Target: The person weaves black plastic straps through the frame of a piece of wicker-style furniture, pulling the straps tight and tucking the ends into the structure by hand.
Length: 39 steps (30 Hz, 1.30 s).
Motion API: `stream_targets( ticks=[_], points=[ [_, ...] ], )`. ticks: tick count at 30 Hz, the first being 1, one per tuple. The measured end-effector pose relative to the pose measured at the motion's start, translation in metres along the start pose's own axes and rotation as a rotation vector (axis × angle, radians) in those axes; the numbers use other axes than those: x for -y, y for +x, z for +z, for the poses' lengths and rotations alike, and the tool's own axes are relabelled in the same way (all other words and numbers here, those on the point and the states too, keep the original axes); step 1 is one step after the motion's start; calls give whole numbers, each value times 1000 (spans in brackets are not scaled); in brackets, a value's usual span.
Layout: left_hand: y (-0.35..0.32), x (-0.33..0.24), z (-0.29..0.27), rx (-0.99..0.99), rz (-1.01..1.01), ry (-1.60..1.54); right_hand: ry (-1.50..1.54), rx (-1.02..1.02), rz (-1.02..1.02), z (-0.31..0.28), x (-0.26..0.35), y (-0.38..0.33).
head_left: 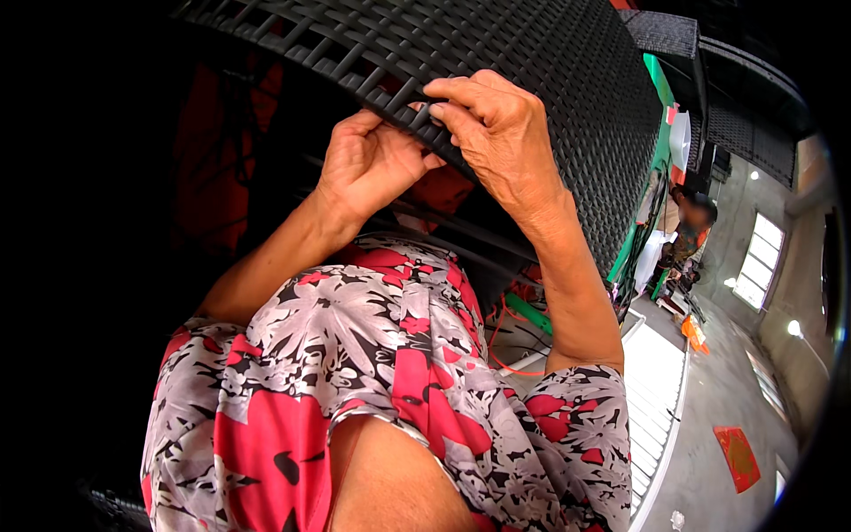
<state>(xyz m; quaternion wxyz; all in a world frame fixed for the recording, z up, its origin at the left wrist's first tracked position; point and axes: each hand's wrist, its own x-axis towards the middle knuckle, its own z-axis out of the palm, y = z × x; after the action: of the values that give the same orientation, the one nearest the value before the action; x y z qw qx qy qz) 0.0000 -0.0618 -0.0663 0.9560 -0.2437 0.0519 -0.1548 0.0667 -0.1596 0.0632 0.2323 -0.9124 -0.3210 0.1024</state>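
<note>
Woven panel [550, 80] of flat black plastic strips, basket-textured and curved, runs from upper left down to the right. Left hand [368, 164] and right hand [496, 129] both pinch a strip at its lower edge.

To your right you see a grey floor [727, 399] with a red mat [737, 457] on it. Bright windows [761, 259] shine in the far wall [802, 355]. A white slatted panel [654, 390] lies nearby.
</note>
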Motion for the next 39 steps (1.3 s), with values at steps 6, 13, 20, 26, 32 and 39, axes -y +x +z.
stream_targets(
  ticks=[6,13,20,26,32,39],
  points=[
    [3,-1,-7,83,-26,-57,-114,33,-35,-4,10,-3],
    [0,1,5,-89,-12,17,69,40,169,-7,4,-7],
    [-4,1,12,-64,30,14,328,230,427,-12,-3,20],
    [-2,2,13,-95,42,36,345,153,355,-7,-8,14],
    [0,-4,2,72,1,27,113,41,-11,2,-7,9],
    [-2,-5,17,-26,35,81,129,97,-79,5,-10,16]
  ],
)
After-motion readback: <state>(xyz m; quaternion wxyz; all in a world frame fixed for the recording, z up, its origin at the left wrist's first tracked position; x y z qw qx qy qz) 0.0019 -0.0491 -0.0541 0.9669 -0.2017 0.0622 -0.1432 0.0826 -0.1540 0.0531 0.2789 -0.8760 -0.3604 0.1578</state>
